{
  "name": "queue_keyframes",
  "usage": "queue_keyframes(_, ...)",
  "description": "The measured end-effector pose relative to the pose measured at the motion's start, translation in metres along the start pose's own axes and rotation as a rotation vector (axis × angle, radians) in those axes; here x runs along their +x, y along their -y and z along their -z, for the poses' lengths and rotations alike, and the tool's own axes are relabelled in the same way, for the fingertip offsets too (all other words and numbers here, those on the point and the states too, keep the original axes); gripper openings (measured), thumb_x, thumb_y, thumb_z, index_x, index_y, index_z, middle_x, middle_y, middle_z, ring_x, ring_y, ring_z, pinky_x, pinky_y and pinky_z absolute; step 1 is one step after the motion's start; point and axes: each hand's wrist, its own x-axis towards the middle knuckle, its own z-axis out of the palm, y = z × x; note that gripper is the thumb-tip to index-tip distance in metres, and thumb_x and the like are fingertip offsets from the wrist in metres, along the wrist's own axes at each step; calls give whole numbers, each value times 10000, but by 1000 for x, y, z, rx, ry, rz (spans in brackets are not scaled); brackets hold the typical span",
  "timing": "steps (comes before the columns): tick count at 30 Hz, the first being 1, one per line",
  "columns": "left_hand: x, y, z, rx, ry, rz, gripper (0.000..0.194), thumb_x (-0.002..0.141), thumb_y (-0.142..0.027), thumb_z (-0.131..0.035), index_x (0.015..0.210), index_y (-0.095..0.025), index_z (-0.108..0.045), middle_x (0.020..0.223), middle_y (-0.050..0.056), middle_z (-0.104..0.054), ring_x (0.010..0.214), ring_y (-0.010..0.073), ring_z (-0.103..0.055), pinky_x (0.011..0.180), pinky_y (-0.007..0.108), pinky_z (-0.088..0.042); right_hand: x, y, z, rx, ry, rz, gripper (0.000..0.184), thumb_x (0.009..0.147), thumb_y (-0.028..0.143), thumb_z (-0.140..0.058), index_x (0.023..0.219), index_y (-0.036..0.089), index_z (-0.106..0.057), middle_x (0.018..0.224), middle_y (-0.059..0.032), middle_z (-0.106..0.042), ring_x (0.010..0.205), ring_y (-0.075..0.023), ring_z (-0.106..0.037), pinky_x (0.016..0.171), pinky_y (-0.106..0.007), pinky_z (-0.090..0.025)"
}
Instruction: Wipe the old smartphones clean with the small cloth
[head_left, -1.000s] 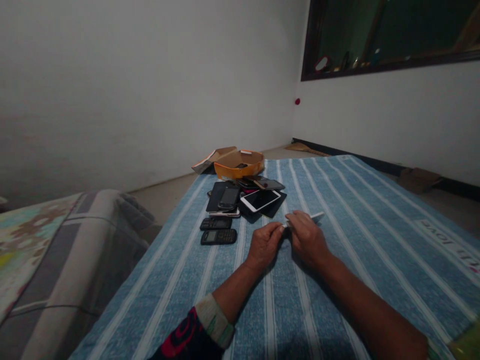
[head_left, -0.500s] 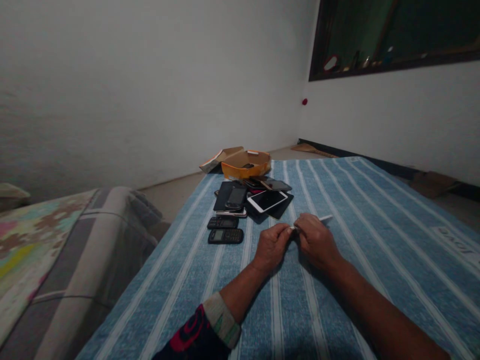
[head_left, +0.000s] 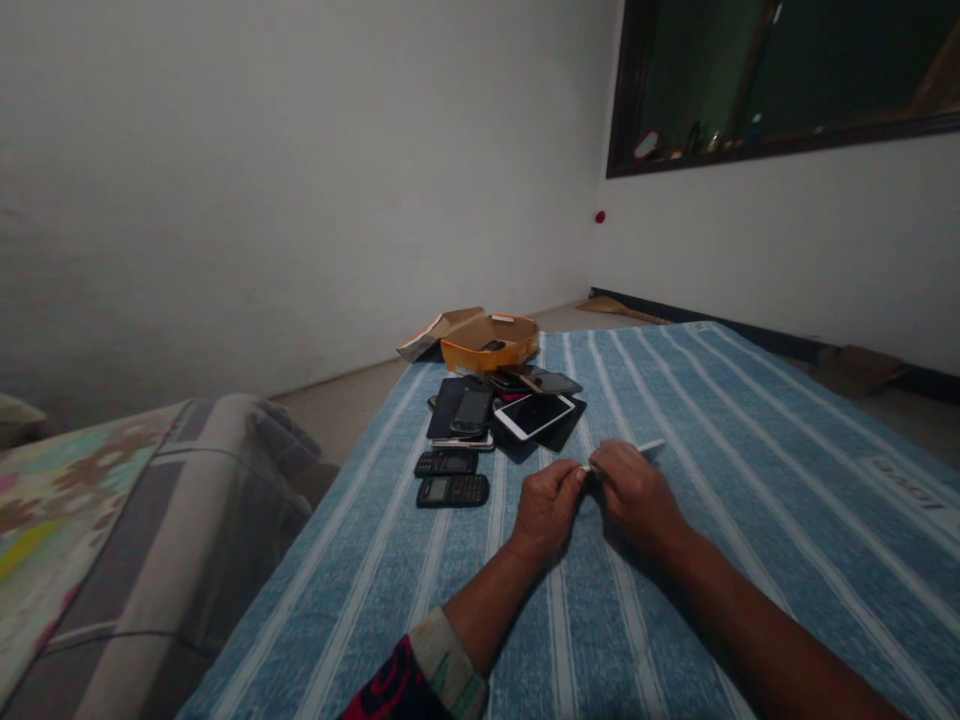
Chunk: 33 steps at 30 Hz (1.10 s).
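Apparently light, the slim white object in the head view lies to the right of the white-framed phone and nearer the wearer. The left hand is closed in a pinch, thumb against finger, at the object's left end; the right hand curls nearly closed around its middle, leaving the far end sticking out. What the fingers cover cannot be told.

Its straight outline suggests something stiff, with a smooth surface that could slip from a fingertip pinch. If it has a screen or thin casing, pressing or bending could crack it, so holding it by its long edges, with light support beneath, seems safest. Left of the white-framed phone, and nearer the wearer, two keypad phones rest on the striped cloth.
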Motion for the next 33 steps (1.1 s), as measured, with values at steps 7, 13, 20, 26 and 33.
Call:
queue_keyframes(7,2,2,0,-6,-16,14,282,891,-352,-503,826,-158,-697,685,-2,-600,669,145,-546,649,244,-420,-1,-12,6,-124,-41,-87,239,832,26,-445,836,183,-626,953,-103,-625,936,-236,-555,802,-340,-448)
queue_keyframes(13,1,-2,1,-22,-11,34,284,887,-348,-502,827,-152,-699,692,-1,-613,676,146,-552,657,241,-428,-3,-11,4,-125,-32,14,190,862,56,-461,847,176,-608,847,-83,-607,844,-230,-545,753,-333,-443)
queue_keyframes(20,3,1,1,-27,-17,22,284,889,-343,-496,847,-153,-702,729,9,-639,704,152,-574,682,246,-435,-5,-12,0,-144,-49,33,203,868,50,-449,904,175,-605,879,-94,-617,890,-242,-552,774,-337,-449)
queue_keyframes(26,2,2,0,-22,-28,18,298,894,-355,-488,828,-151,-695,685,0,-600,664,143,-541,655,244,-419,-3,-11,-3,-152,-50,26,216,856,43,-443,887,176,-610,885,-95,-620,891,-240,-551,773,-334,-443)
queue_keyframes(33,2,3,0,-34,-19,14,302,899,-355,-481,848,-150,-697,710,8,-621,683,148,-559,669,249,-422,-4,-13,-7,-163,-85,54,219,857,46,-442,917,183,-602,884,-88,-611,910,-240,-546,779,-331,-444)
